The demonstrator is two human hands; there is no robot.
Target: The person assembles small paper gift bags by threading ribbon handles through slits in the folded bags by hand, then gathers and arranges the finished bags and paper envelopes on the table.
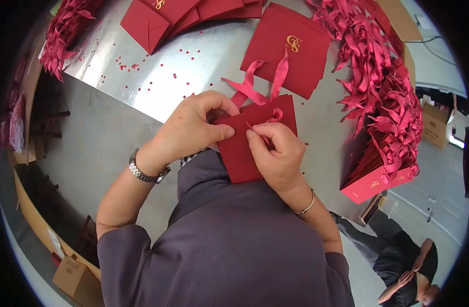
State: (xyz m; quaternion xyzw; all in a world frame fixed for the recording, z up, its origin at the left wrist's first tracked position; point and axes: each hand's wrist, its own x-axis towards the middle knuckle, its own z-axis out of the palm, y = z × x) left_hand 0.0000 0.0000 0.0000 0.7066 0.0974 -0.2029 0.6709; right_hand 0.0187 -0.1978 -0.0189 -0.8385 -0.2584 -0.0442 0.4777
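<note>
A dark red paper gift bag [239, 162] is held close to my body at the near edge of the metal table. My left hand [196, 123] grips its upper left edge, thumb on the front and fingers tucked behind or inside the opening. With thumb and forefinger, my right hand [279, 153] pinches at the bag's front near the top, where a pink ribbon [277, 115] comes through. What lies exactly between those fingertips is mostly hidden. Another pink ribbon [251, 91] sticks up beyond the bag's far edge.
Flat red bags [288, 48] are stacked just beyond, with more red bags [188, 13] fanned at the back. Ribboned bags [378, 179] stand packed along the right. Small red paper dots [127, 66] litter the metal table [142, 97]. A person [403, 261] is at lower right.
</note>
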